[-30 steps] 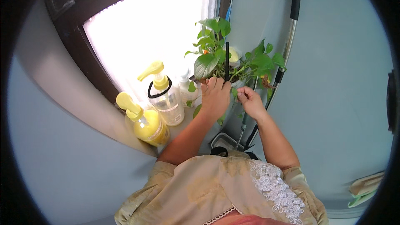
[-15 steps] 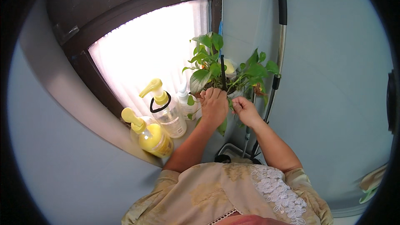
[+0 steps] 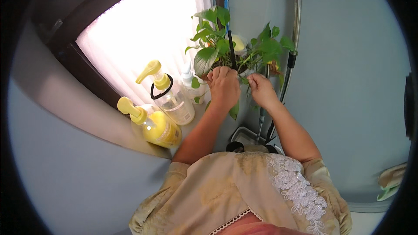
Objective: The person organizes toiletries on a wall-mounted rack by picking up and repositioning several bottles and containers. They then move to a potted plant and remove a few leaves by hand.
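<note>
A leafy green potted plant [image 3: 272, 50] with trailing stems stands by the window, a thin black stick [image 3: 231, 50] upright among its leaves. My left hand [image 3: 225, 86] is at the front edge of the soil, fingers curled in and their tips hidden. Just right of it, my right hand [image 3: 262, 90] pinches a small green leaf or stem [image 3: 244, 80] hanging at the pot's front. Most of the pot is covered by my hands and the foliage. One hanging leaf [image 3: 234, 111] shows below my left wrist.
Left of the plant stand a yellow pump bottle [image 3: 162, 129], a clear pump bottle [image 3: 178, 104] with a black loop round its neck, and a white bottle [image 3: 193, 88]. A metal pole [image 3: 297, 21] leans on the wall at right. Below is a grey tray [image 3: 244, 134].
My view has tilted down, so everything sits higher in the picture. My right hand has drawn slightly right, away from my left, still pinching. The left hand keeps its place at the pot.
</note>
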`<state>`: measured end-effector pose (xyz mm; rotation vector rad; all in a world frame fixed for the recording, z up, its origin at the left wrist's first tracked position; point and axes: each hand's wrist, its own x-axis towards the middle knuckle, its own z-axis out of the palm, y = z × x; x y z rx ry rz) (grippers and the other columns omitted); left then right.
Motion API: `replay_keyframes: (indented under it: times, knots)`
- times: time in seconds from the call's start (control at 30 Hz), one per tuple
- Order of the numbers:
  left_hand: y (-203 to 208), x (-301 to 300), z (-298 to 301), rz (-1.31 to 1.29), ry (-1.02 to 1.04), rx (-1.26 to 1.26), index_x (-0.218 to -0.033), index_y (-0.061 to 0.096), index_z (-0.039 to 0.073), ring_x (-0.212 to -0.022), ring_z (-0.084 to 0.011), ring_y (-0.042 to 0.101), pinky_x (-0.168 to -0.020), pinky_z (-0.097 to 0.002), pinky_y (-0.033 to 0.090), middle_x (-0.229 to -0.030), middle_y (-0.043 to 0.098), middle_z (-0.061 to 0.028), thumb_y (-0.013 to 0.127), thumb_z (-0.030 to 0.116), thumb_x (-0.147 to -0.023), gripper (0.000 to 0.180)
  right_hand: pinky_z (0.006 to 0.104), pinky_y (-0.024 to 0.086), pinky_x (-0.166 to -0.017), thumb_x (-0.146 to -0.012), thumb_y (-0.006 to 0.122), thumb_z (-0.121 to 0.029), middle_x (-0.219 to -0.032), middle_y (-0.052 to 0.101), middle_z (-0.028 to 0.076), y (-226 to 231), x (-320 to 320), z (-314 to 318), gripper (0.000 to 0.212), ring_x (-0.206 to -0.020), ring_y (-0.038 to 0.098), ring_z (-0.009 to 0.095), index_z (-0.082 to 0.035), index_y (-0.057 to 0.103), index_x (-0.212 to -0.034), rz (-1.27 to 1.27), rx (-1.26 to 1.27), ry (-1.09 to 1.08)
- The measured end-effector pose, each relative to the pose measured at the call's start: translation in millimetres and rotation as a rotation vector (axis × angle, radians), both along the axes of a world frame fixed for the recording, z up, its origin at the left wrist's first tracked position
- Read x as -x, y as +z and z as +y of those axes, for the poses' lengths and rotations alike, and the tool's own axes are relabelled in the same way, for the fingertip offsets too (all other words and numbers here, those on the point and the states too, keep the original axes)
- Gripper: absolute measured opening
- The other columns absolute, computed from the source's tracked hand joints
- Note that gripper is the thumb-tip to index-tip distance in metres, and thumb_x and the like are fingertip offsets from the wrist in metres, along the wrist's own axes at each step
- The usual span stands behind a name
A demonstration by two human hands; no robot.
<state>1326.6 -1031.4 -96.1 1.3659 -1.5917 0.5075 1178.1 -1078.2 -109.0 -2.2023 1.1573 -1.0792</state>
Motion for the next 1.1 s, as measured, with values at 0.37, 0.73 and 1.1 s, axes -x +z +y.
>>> replay_keyframes:
  times: [0.37,0.73,1.1]
  knots:
    - [-4.8,-0.1,-7.6,0.066,0.079,-0.142,-0.083,0.060,0.009,-0.098,-0.0263,0.048,-0.085,-0.0417,0.033,-0.092,0.054,-0.0062,0.059,0.013,-0.073,0.011,0.0327,0.045,-0.068,-0.088,0.053,-0.004,-0.082,0.057,0.013,-9.9,5.9,4.6,0.006,-0.074,0.055,0.027,-0.002,0.056,-0.093,-0.011,0.013,0.060]
    - [12.3,7.0,23.9,0.023,-0.154,0.011,-0.108,0.060,0.006,-0.100,-0.0256,0.050,-0.089,-0.0387,0.035,-0.102,0.056,-0.0063,0.063,0.014,-0.078,0.031,0.0275,0.046,-0.068,-0.091,0.054,-0.011,-0.080,0.058,0.005,-1.3,27.5,27.4,0.011,-0.072,0.055,0.014,-0.003,0.059,-0.097,-0.346,-0.306,0.116]
    - [-12.7,27.0,44.4,1.068,-0.784,-0.412,-0.093,0.059,0.004,-0.072,-0.0025,0.045,-0.062,-0.0180,0.038,-0.081,0.054,0.0044,0.060,0.010,-0.089,0.007,0.0268,0.047,-0.068,-0.089,0.058,-0.012,-0.083,0.060,0.005,17.6,28.6,62.7,0.017,-0.073,0.057,0.013,-0.002,0.056,-0.103,-0.351,-0.258,0.207]
